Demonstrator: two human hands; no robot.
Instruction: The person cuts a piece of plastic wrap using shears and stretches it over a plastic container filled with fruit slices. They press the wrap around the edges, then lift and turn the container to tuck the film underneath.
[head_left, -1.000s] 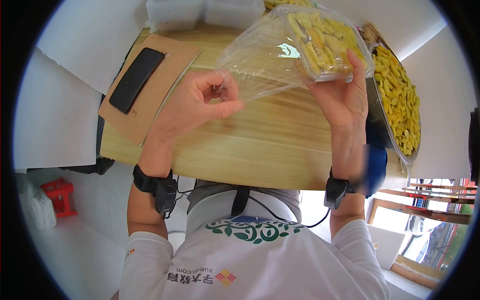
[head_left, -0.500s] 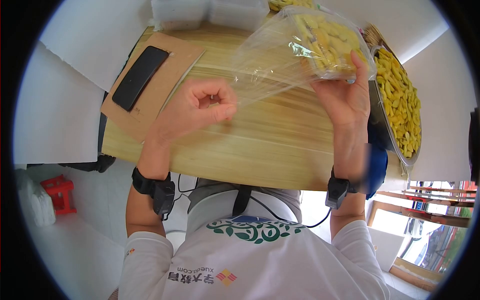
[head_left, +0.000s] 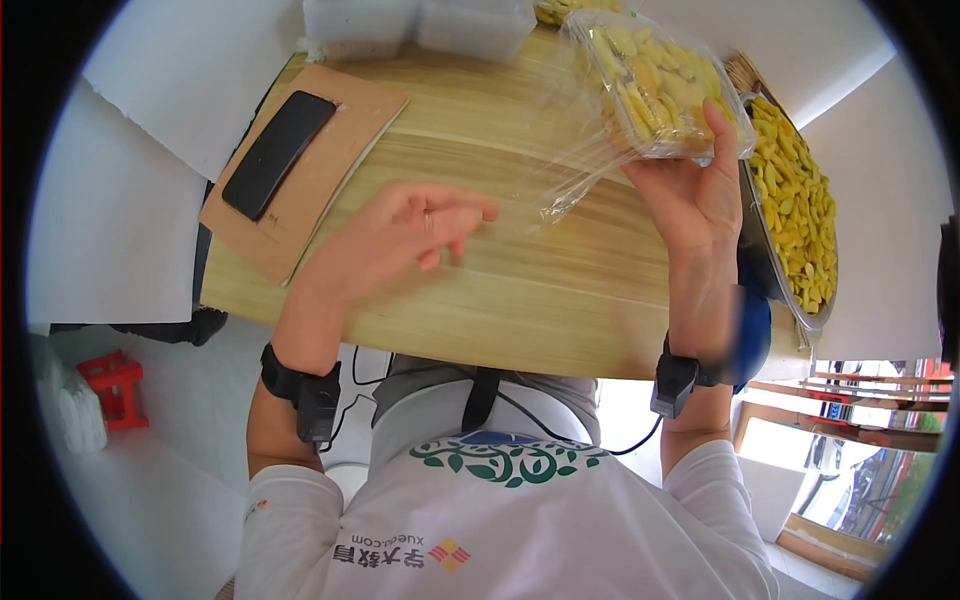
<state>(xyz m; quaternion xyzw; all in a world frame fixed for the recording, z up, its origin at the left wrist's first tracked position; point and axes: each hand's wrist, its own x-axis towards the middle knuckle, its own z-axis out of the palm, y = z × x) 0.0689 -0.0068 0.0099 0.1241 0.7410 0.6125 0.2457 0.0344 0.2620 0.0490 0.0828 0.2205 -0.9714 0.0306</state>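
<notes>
A clear tray of yellow pieces (head_left: 660, 90), wrapped in clear film, is held up at the upper right. My right hand (head_left: 695, 190) grips its near edge, thumb up at the side and the other fingers hidden beneath. Loose, crumpled film (head_left: 575, 190) trails from the tray toward the left. My left hand (head_left: 410, 230) is over the wooden table (head_left: 480, 310), just left of the film's end and apart from it. Its fingers are spread, slightly blurred, with nothing between them.
A black phone (head_left: 280, 155) lies on a brown cardboard folder (head_left: 360, 125) at the left. Stacked clear containers (head_left: 360, 28) stand at the back. A metal tray (head_left: 833, 300) full of yellow pieces is at the right, with another yellow pack (head_left: 580, 10) behind.
My left hand has let go of the film and opened, moving slightly right and down. The stretched film has fallen back toward the tray. My right hand has barely moved.
</notes>
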